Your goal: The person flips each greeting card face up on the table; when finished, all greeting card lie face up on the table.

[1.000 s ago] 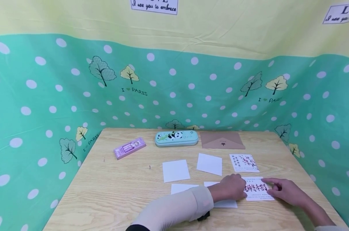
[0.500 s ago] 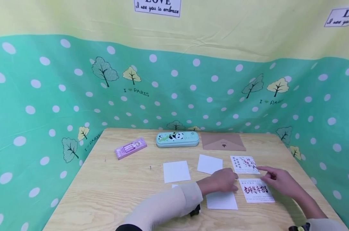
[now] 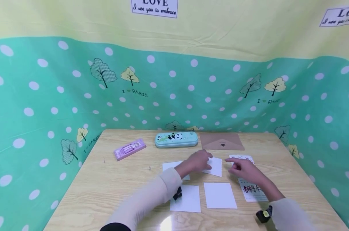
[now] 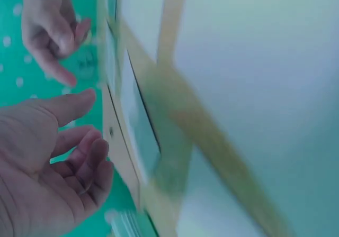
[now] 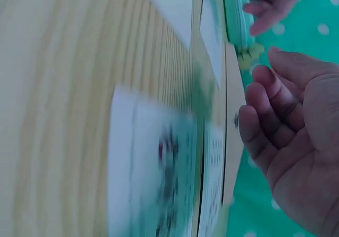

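My left hand hovers over the back right blank white card, fingers loosely bent with nothing between them in the left wrist view. To its right, my right hand reaches across two printed cards. It partly covers the one with a red-blossom print and the one with large dark red characters. In the right wrist view that hand has relaxed fingers and holds nothing. Nearer me lie two more blank white cards, one on the left and one on the right.
Another blank card is partly behind the left forearm. Along the table's back are a purple box, a light-blue panda pencil case and a brown envelope. A green dotted curtain encloses the wooden table.
Both hands have left the card with red characters. The left hand has moved left and away to a blank card; the right has shifted left and farther back. The cards look unmoved.
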### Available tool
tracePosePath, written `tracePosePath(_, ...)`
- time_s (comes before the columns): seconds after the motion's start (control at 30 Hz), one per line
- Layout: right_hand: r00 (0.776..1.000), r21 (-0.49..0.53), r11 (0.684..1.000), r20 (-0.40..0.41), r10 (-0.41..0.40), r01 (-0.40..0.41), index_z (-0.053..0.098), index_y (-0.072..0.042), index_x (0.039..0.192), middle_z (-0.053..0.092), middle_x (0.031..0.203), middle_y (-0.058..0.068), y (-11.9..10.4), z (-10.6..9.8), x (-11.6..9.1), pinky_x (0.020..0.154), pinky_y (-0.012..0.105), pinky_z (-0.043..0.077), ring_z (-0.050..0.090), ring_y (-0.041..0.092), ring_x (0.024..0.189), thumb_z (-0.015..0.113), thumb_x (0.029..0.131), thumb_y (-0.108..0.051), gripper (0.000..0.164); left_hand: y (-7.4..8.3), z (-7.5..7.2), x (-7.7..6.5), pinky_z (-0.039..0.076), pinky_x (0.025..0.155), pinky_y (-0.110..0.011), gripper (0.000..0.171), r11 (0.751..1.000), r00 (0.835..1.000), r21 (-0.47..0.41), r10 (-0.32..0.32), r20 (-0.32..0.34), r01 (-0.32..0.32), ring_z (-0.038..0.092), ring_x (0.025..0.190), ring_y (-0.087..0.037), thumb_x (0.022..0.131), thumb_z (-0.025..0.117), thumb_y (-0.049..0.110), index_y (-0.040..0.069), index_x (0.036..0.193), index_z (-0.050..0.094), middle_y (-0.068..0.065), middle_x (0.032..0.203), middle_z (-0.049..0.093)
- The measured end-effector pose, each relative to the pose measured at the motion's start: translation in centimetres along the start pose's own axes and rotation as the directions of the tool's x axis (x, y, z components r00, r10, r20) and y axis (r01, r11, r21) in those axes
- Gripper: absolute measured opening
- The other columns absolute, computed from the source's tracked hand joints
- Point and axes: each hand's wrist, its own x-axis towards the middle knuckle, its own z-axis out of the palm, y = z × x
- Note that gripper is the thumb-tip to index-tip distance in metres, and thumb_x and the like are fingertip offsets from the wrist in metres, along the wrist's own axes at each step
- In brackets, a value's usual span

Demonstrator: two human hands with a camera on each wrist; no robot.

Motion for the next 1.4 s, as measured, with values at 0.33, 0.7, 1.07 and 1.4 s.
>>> tracePosePath(0.33, 0.989, 0.039, 0.991, 0.082, 0.125, -0.128, 0.055, -0.005, 0.144, 0.060, 0.083, 0.000, -1.1, 2.2, 3.5, 0.057, 0.025, 0.042, 0.053, 0.016, 0.070, 0.071, 0.095, -0.017, 0.054, -4.2, -0.5, -0.4, 0.050, 0.103, -0.030, 0.061, 0.995, 0.995, 0.015, -0.094, 0.026, 0.094, 0.060, 0.118, -0.018, 0.089, 0.079, 0.036, 0.019, 0.144, 0.058, -0.003, 0.122, 0.069)
tracePosePath(0.7, 0.973, 0.025, 0.975, 0.073, 0.219, -0.221, 0.050, -0.003, 0.148, 0.061, 0.082, 0.001, -0.6, 3.1, 4.2, 0.057, 0.026, 0.041, 0.053, 0.016, 0.068, 0.074, 0.090, -0.018, 0.064, -5.0, 0.2, -0.8, 0.046, 0.109, -0.029, 0.061, 0.996, 0.998, 0.090, -0.018, 0.068, 0.012, 0.058, 0.127, -0.017, 0.091, 0.076, 0.040, 0.024, 0.146, 0.057, -0.001, 0.138, 0.065)
tracePosePath(1.07, 0.960, -0.031, 0.961, 0.041, 0.277, -0.275, 0.049, 0.001, 0.147, 0.059, 0.081, 0.003, -0.3, 3.7, 3.6, 0.061, 0.030, 0.041, 0.053, 0.017, 0.070, 0.074, 0.091, -0.020, 0.065, -5.1, 0.7, -1.0, 0.050, 0.102, -0.029, 0.059, 0.988, 0.997, 0.154, -0.041, 0.062, 0.031, 0.058, 0.120, -0.014, 0.091, 0.074, 0.048, 0.029, 0.145, 0.058, 0.004, 0.137, 0.065)
tracePosePath(1.4, 0.956, 0.101, 0.952, 0.079, 0.281, -0.288, 0.055, -0.002, 0.141, 0.061, 0.090, 0.006, 0.1, 2.9, 4.3, 0.065, 0.030, 0.045, 0.055, 0.019, 0.077, 0.075, 0.092, -0.025, 0.058, -5.4, 1.0, -0.7, 0.054, 0.089, -0.030, 0.058, 0.980, 0.999, 0.195, -0.035, 0.034, 0.028, 0.058, 0.108, -0.013, 0.090, 0.074, 0.049, 0.028, 0.142, 0.061, 0.003, 0.123, 0.068)
